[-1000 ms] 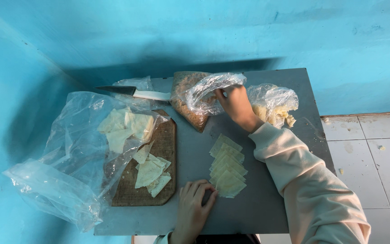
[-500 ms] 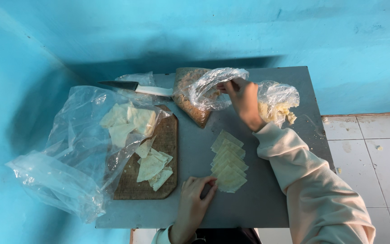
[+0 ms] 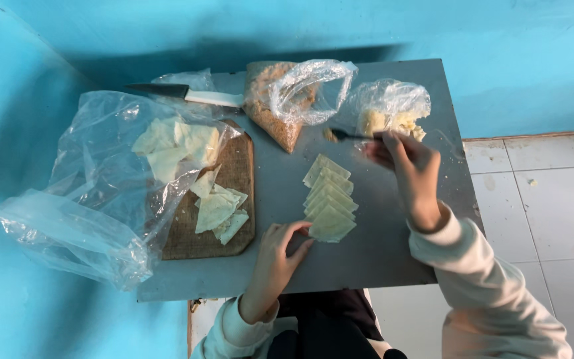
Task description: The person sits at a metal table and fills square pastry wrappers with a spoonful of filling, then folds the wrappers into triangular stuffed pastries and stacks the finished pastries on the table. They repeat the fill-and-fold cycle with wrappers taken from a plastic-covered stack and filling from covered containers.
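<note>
Bare grey surface lies open at the near right. The big plastic bag crowds the left; two smaller bags and a knife block the far edge.

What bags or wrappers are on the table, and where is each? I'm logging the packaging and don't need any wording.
Large clear plastic bag: left side, crumpled, draped over the wooden board, holding pale dough pieces.
Clear bag of brown crumbly filling: top centre, mouth open.
Small clear bag of pale yellow chunks: top right, just beyond the right hand.
No labels, signs or screens show.
</note>
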